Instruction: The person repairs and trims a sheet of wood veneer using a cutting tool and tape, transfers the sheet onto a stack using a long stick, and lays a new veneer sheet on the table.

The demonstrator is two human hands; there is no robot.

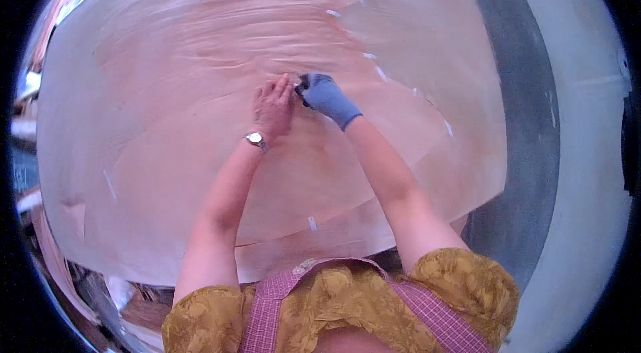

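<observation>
A large pinkish-tan sheet [200,173], with wavy lines that look like wood grain or leather folds, spreads out in front of me. My left hand [272,106], bare with a watch [254,139] at the wrist, lies flat on it with fingers stretched forward. Close beside its fingertips, my right hand [324,96] wears a blue glove and is closed around a small dark tool [302,91]. The tool is mostly hidden in the grip, so its kind cannot be made out. Its tip is at the sheet near the left fingers.
Short white strips [381,73] sit along a seam at the sheet's right, and another white strip [312,223] is near the front edge. A grey floor [517,173] runs along the right. Cluttered items [27,126] stand at the left edge.
</observation>
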